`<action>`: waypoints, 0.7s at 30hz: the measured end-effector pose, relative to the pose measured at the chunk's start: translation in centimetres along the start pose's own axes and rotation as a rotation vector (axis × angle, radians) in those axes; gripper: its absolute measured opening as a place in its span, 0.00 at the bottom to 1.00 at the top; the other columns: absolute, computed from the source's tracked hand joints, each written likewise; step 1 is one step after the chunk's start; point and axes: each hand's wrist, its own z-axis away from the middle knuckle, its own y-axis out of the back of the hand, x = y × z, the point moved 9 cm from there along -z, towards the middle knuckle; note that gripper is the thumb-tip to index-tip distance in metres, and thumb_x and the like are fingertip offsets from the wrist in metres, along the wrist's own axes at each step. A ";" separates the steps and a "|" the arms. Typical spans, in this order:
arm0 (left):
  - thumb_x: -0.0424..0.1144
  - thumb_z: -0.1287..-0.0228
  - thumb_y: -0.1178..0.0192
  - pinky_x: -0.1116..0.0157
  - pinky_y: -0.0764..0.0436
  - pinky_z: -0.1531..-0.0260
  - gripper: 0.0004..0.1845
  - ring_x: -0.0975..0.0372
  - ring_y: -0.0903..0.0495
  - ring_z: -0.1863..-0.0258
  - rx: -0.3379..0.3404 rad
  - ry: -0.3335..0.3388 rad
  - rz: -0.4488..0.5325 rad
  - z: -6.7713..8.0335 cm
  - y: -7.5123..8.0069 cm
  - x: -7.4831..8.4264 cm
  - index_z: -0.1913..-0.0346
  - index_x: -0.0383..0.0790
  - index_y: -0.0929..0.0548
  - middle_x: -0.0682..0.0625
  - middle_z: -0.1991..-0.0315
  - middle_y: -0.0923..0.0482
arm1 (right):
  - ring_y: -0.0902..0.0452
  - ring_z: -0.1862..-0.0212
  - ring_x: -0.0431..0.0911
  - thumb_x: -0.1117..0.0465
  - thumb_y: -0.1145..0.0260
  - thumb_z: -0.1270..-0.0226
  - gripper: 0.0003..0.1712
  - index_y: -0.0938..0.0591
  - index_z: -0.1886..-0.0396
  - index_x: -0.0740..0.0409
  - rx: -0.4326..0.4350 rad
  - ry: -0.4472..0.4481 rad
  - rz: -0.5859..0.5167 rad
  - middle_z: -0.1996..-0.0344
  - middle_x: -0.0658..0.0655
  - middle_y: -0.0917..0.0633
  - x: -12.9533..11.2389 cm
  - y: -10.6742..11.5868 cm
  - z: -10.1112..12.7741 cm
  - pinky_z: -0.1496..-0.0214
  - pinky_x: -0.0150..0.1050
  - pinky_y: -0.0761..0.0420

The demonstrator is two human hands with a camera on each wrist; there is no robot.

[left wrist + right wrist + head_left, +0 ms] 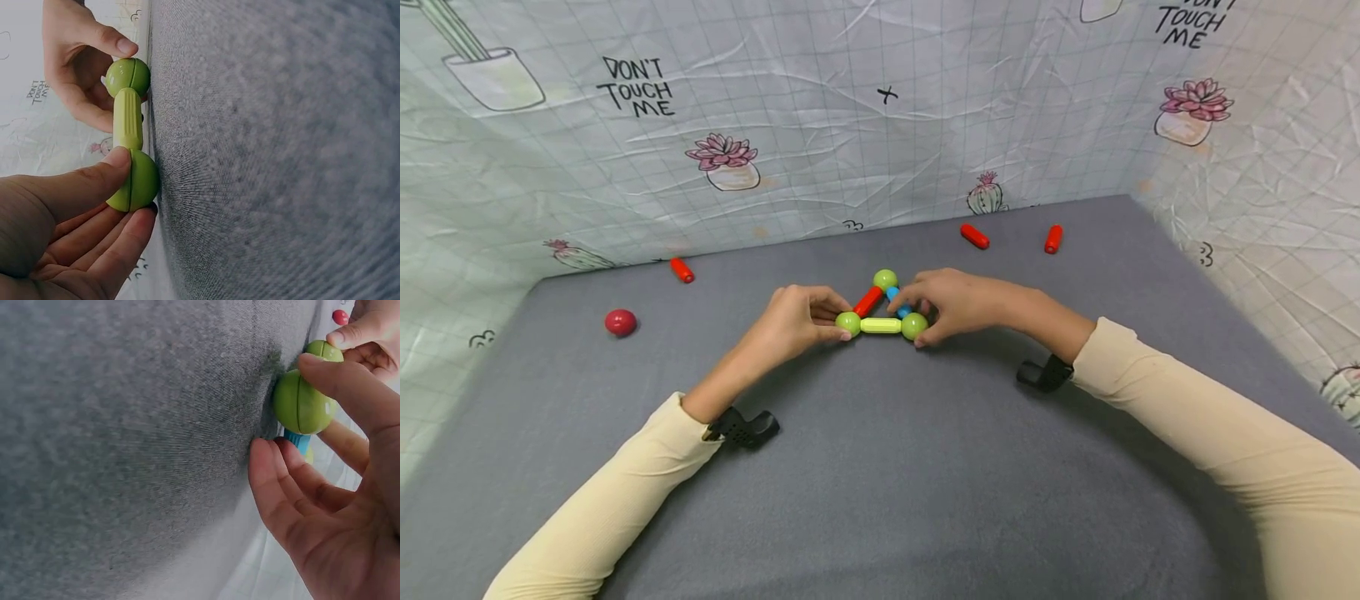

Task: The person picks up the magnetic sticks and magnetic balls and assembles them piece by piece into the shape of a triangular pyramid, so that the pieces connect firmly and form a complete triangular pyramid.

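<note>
A triangle of rods and balls lies on the grey table. Its front side is a yellow-green rod (881, 326) between a left green ball (848, 325) and a right green ball (914, 326). A red rod (868, 301) and a blue rod (892, 293) run back to a third green ball (885, 279). My left hand (797, 317) pinches the left ball (145, 181) between thumb and fingers. Around the right ball (300, 403), my right hand (958, 300) has its thumb on top and curled fingers beside it, partly covering the blue rod.
A red ball (621, 322) and a loose red rod (682, 270) lie on the left of the table (880, 467). Near the back right edge are two more red rods, one (974, 236) left of the other (1053, 239). A printed cloth (820, 117) hangs behind.
</note>
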 end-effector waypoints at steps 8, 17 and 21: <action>0.31 0.48 0.22 0.65 0.13 0.61 0.14 0.58 0.11 0.59 0.007 0.012 0.005 0.1 0.0 0.0 0.57 0.36 0.11 0.46 0.61 0.11 | 0.14 0.53 0.44 0.60 0.22 0.39 0.24 0.16 0.43 0.55 0.141 -0.042 -0.083 0.51 0.53 0.12 0.5 0.8 1.0 0.50 0.40 0.15; 0.31 0.48 0.21 0.65 0.13 0.61 0.14 0.58 0.11 0.60 0.017 0.020 -0.003 0.1 -0.2 0.0 0.57 0.36 0.11 0.46 0.62 0.11 | 0.14 0.52 0.44 0.60 0.24 0.36 0.19 0.14 0.46 0.57 0.218 -0.057 -0.091 0.52 0.53 0.11 1.6 2.0 3.2 0.49 0.41 0.14; 0.30 0.49 0.21 0.65 0.13 0.61 0.14 0.58 0.11 0.60 0.021 0.023 -0.010 0.2 0.0 0.2 0.58 0.36 0.11 0.46 0.62 0.11 | 0.13 0.54 0.42 0.61 0.24 0.37 0.18 0.12 0.47 0.56 0.223 -0.013 -0.089 0.54 0.52 0.10 1.3 1.9 3.2 0.52 0.39 0.14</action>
